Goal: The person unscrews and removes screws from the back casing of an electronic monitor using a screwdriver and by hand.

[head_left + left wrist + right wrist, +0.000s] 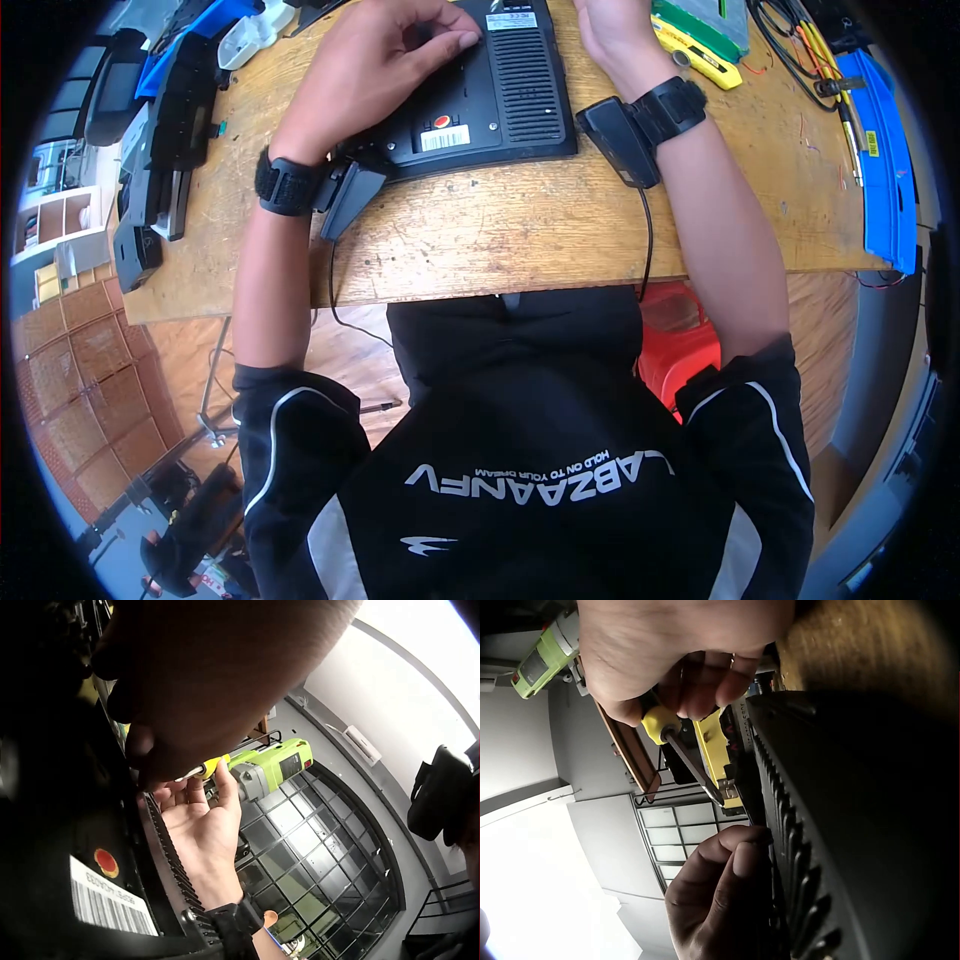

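Note:
A black device [480, 90] lies on the wooden table with its vent slots, barcode label and round red sticker facing up. My left hand [375, 65] rests over its left part, thumb and forefinger bent towards each other near the far edge; whether anything is between them I cannot tell. In the right wrist view the left fingertips [742, 859] are beside the device's edge. My right hand [682, 652] grips a screwdriver by its yellow handle [658, 724], the metal shaft [696, 766] pointing towards the device. In the head view the right hand [620, 30] is partly cut off.
At the right lie a green case [735, 35], a yellow cutter [700, 58], cables and a blue frame [885, 160]. Black parts [180, 130] and a clear plastic container [250, 38] sit at the left. Thin cables hang from both wrist cameras over the table's front edge.

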Motion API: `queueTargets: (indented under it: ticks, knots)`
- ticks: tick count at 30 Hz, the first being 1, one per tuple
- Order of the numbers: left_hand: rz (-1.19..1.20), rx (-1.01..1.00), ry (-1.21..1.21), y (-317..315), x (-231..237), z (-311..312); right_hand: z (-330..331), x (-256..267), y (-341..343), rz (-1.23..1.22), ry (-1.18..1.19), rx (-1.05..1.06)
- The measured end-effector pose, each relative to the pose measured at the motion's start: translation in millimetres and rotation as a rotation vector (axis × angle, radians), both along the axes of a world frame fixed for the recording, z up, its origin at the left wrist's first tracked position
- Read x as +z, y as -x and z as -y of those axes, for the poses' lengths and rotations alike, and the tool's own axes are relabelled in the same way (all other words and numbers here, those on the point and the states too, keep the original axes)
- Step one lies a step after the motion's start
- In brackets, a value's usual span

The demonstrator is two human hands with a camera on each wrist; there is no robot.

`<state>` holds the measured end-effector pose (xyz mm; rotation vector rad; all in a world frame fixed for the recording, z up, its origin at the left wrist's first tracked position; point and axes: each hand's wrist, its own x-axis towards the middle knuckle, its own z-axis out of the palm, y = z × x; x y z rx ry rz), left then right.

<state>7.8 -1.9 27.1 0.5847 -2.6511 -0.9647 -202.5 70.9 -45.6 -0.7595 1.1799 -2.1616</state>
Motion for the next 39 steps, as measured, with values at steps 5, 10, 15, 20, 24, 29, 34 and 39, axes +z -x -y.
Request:
queueTargets:
  ticks: [5,10,15,20,24,29,34,39]
  knots:
    - [-0.004,0.000,0.009,3,0,3,1,1,0,-0.056,-0.021,-0.009]
    - [0.033,0.008,-0.012,6,3,-1,3,0,0,-0.008,0.006,-0.009]
    - [-0.022,0.009,-0.066,6,-2,0,3,-1,1,-0.005,0.012,-0.005]
    - [0.039,0.074,-0.045,8,0,-4,2,0,1,-0.023,-0.014,-0.014]
    - [-0.004,0.038,-0.037,7,-2,-2,3,1,1,-0.023,-0.006,-0.022]
    - [-0.107,0.007,-0.022,5,-14,5,2,0,-1,-0.024,-0.012,-0.024]
    - [-0.056,0.013,-0.025,7,-6,4,4,1,2,-0.004,-0.020,-0.029]
    - [0.001,0.050,-0.019,7,-4,0,3,1,2,-0.033,-0.005,-0.014]
